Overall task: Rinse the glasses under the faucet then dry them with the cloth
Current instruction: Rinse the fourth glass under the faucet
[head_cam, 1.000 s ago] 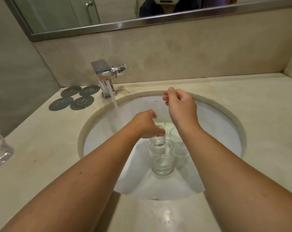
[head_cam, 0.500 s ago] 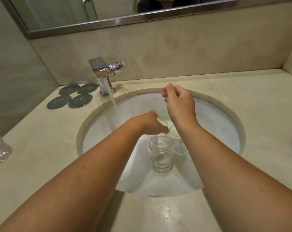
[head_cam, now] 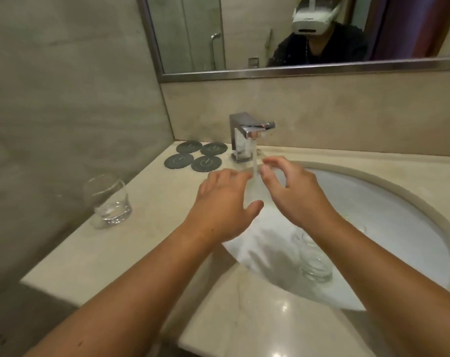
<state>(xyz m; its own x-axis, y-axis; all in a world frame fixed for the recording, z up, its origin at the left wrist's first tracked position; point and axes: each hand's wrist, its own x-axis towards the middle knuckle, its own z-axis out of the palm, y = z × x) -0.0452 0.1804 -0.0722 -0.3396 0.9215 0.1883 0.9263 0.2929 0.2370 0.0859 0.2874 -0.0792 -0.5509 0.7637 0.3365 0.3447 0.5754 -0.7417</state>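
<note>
Fingers (head_cam: 220, 179) on my left hand (head_cam: 226, 202) and right hand (head_cam: 296, 194) hang loosely spread, empty. Glasses (head_cam: 315, 269) lie below them in the sink (head_cam: 386, 215): wet, slippery, breakable, so I'd grip around the sides.

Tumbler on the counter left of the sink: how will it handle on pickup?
The tumbler is clear glass, so likely rigid and breakable. Its thick base suggests it is bottom-heavy and unlikely to tip. Smooth walls, possibly wet: it may slip.
</note>
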